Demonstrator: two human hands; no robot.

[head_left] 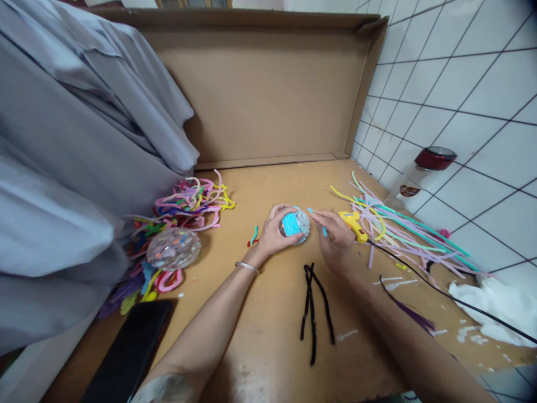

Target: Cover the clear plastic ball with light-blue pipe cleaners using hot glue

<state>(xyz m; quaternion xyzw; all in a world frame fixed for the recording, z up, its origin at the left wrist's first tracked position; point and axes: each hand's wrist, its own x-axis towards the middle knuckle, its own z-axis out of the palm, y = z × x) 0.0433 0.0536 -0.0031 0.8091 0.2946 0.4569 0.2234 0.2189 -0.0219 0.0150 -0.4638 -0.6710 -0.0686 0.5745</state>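
Note:
My left hand point(274, 232) is wrapped round a small clear ball point(302, 223) with rows of light-blue pipe cleaner point(291, 224) on its side. Just right of the ball, my right hand point(338, 235) pinches a short light-blue pipe cleaner piece point(324, 231), partly hidden by the fingers. A yellow glue gun point(354, 225) lies beyond the right hand, its nozzle end hidden. Several black pipe cleaners point(311, 308) rest on the table between my forearms. Small teal and red scraps point(254, 236) sit left of my left hand.
Pipe cleaners point(403, 224) lie in a bunch at right, near a red-lidded jar point(423, 173). A black cord point(436, 288) crosses the right side. At left are a coloured tangle point(201, 196), a clear ball point(174, 249) and a phone point(130, 352). Cardboard point(268, 95) stands behind.

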